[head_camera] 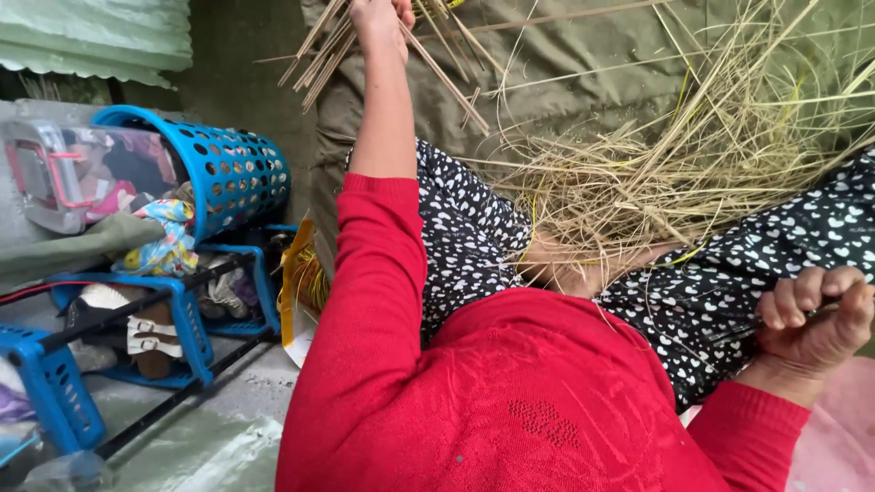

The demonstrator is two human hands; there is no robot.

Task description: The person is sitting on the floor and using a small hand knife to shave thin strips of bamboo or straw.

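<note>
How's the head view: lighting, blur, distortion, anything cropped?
Head view: soft, even daylight, no hard shadows or glare. Wide-angle stretch makes the red sleeve loom large. Left hand is cropped by the top edge among the sticks. Right hand is sharp, closed on something thin. Straw and the blue basket are in focus.

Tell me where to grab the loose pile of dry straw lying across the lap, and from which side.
Grip the dry straw low down, where the stalks bunch together over the patterned lap. Higher up, toward the right, they fan apart and would slip out. Come in from above and wrap the dense part. The left hand already holds stiff sticks; the right hand is fisted on something thin.
</note>
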